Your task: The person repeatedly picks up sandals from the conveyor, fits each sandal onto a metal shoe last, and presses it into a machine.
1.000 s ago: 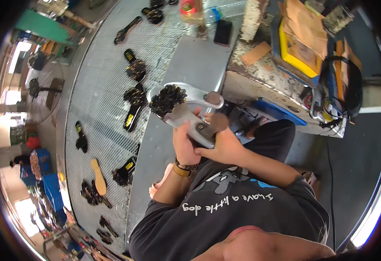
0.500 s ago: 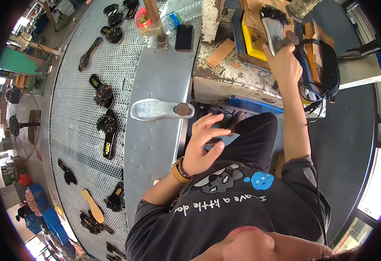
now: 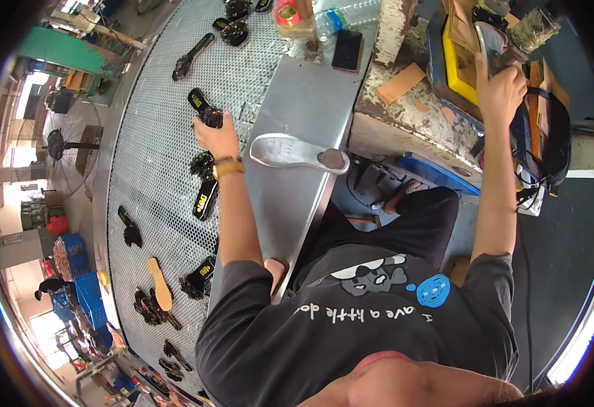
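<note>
My left hand (image 3: 217, 139) has its thumb and fingers closed around a black sandal (image 3: 200, 100) with a dark ruffled strap, lying on the metal mesh. At the upper right, my right hand (image 3: 504, 91) grips a grey metal shoe last (image 3: 491, 42) by its heel end, above a yellow-rimmed tray (image 3: 457, 57). The far end of that last is partly hidden among cardboard and dark items. Between my hands, a second silver shoe last (image 3: 283, 150) with a brown round disc at its heel lies across the grey metal ledge (image 3: 280, 102), its heel overhanging the edge.
More black sandals (image 3: 205, 200) lie scattered over the mesh (image 3: 168, 136), with a tan insole (image 3: 160, 285) among them. A phone (image 3: 347, 51), a plastic bottle (image 3: 348, 19) and a post (image 3: 307, 24) stand at the ledge's far end. Dark cables (image 3: 531, 169) hang beside my right forearm.
My left hand has reached from above my lap to a black sandal on the mesh and closed on it. The right hand still holds its last. The view has shifted, moving the scene rightward.
</note>
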Demonstrator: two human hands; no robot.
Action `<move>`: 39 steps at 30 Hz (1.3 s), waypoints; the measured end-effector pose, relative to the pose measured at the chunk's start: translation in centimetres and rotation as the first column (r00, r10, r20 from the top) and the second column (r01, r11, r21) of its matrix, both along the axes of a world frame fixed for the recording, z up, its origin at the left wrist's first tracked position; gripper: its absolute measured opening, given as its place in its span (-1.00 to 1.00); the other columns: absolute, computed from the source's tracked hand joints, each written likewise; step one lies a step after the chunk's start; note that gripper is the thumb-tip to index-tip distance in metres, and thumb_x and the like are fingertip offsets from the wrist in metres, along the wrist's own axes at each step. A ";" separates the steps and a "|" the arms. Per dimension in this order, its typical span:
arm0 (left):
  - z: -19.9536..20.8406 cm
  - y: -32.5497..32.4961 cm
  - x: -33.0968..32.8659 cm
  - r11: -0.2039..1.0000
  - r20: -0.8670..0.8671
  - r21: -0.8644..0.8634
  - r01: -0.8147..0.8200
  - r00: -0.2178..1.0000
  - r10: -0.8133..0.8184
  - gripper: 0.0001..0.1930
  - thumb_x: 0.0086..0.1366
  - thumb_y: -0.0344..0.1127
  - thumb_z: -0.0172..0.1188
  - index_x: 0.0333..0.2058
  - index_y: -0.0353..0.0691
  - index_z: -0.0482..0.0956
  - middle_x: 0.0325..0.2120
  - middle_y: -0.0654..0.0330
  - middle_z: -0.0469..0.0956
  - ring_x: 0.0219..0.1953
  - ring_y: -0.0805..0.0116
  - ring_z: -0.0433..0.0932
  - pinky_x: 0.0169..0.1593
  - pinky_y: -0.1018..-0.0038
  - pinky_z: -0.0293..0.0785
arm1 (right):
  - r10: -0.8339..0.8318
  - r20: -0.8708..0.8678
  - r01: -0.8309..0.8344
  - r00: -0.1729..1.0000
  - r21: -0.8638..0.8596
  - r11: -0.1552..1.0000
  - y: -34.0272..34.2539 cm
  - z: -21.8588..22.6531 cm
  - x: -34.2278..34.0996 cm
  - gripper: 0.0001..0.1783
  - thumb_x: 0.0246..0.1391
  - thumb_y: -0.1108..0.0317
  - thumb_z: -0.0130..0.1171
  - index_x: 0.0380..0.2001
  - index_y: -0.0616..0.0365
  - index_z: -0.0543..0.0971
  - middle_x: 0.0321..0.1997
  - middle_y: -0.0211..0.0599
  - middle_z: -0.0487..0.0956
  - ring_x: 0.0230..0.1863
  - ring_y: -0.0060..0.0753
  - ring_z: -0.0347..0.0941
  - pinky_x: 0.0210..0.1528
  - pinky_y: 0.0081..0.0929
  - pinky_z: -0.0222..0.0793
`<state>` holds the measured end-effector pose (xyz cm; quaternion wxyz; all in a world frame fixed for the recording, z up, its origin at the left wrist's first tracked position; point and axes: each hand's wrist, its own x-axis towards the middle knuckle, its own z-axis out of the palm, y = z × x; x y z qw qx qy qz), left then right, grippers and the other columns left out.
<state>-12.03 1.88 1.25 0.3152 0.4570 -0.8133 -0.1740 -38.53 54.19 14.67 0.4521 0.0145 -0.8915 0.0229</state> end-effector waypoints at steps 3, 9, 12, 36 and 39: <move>-2.9 -5.6 0.5 0.983 0.329 -0.065 -0.174 0.926 0.185 0.23 0.14 0.35 0.40 0.55 -0.15 -0.09 0.40 -0.34 0.21 0.46 -0.29 0.16 0.44 -0.12 0.16 | 0.137 -0.142 -0.134 0.980 0.031 0.991 -0.7 -0.4 1.1 -0.28 0.17 -0.15 0.32 -0.07 0.45 0.60 0.09 0.08 0.60 0.10 0.26 0.49 0.33 -0.06 0.30; -2.6 -5.5 1.5 0.976 0.508 0.134 -0.172 0.858 0.082 0.16 0.16 0.28 0.41 0.56 0.08 -0.10 0.26 -0.33 0.35 0.31 -0.28 0.37 0.32 -0.21 0.31 | 0.161 -0.174 -0.162 0.972 0.010 0.987 0.6 1.0 0.2 -0.47 0.22 -0.01 0.29 -0.30 0.40 0.69 -0.06 0.05 0.65 -0.07 0.20 0.53 0.09 -0.06 0.47; -2.4 -5.2 2.5 0.998 0.195 -0.055 -0.038 0.980 0.048 0.06 0.20 0.04 0.45 0.53 -0.11 0.01 0.22 -0.24 0.39 0.21 -0.22 0.46 0.28 -0.07 0.40 | 0.133 -0.056 -0.135 0.990 -0.039 0.990 0.4 1.2 0.3 -0.50 0.26 0.01 0.24 -0.28 0.37 0.68 -0.02 0.02 0.65 0.02 0.16 0.53 0.16 -0.06 0.42; 9.6 28.4 15.7 -0.562 -0.772 0.490 0.667 0.631 0.078 -0.23 0.49 0.14 0.14 0.42 -0.28 0.19 0.33 -0.13 0.41 0.22 -0.05 0.54 0.26 -0.04 0.52 | 0.641 -0.138 -0.283 0.755 -0.951 0.128 -11.7 1.7 18.5 -0.87 0.10 0.50 0.19 -0.26 0.23 0.63 -0.28 -0.37 0.62 -0.21 -0.42 0.52 -0.09 -0.39 0.43; 7.7 25.4 14.7 -0.279 -0.779 0.517 0.809 0.580 0.239 -0.34 0.51 0.14 0.11 0.32 -0.29 0.31 0.21 0.00 0.51 0.15 0.10 0.58 0.30 0.02 0.50 | 0.967 -0.151 -0.146 0.206 -0.982 -0.122 -14.0 -2.4 27.3 -0.87 0.08 0.62 0.26 -0.32 0.15 0.64 0.04 -0.13 0.59 0.10 -0.25 0.53 0.19 -0.30 0.40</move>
